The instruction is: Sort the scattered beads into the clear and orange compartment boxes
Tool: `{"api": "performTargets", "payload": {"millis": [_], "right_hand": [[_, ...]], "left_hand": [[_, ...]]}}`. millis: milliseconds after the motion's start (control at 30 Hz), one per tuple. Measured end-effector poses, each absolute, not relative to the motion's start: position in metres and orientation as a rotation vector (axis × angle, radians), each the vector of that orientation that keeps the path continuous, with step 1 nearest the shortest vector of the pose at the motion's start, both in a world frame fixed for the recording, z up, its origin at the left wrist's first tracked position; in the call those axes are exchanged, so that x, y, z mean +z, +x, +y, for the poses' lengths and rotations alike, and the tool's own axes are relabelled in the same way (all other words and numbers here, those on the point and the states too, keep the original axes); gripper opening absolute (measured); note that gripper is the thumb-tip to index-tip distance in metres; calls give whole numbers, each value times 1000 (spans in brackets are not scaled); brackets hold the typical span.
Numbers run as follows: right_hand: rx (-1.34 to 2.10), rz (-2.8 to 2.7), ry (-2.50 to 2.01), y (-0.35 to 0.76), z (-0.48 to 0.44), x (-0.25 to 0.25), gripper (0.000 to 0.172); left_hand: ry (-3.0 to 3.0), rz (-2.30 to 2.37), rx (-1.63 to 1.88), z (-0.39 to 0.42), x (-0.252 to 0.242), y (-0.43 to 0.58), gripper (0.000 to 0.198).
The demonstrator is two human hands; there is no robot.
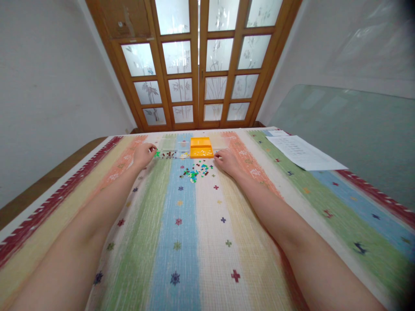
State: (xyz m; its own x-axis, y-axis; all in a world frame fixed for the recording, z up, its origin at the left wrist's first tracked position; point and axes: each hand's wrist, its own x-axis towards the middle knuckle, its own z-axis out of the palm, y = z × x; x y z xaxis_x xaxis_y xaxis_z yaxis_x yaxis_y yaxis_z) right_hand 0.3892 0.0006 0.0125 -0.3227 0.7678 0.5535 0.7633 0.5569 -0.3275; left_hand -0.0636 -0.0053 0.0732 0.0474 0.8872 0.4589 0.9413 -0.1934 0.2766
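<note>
Both my arms stretch far out over a striped cloth (181,224). My left hand (143,154) rests curled beside the left end of a clear compartment tray (168,153) that holds green, dark red and yellow bits; its fingers are pinched at the tray's edge. On the other side, my right hand (225,160) lies with fingers curled next to an orange tray (201,147). A scatter of small coloured pieces (196,170) lies between the hands, just in front of the trays. Whether either hand grips a piece is too small to see.
A white printed sheet (303,152) lies at the far right of the cloth. A glass pane (350,134) leans along the right side. Wooden doors with frosted panes (197,65) stand behind the table. The table's left edge drops to a wooden floor (39,185).
</note>
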Motion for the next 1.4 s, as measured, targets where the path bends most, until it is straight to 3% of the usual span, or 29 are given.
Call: {"api": "performTargets", "payload": {"millis": [367,1033,1400], "right_hand": [[23,-2104,-1214,390,5,8,16],[26,-2418,-1005,364,-23,32,19],[231,-2525,-867,368,-32,38,20]], "left_hand": [[-1937,-2229,-862,0,38,-63,23],[-2576,-1505,-875,-46,35,19,21],[-2673,-1473,-816,-46,27,14,25]]}}
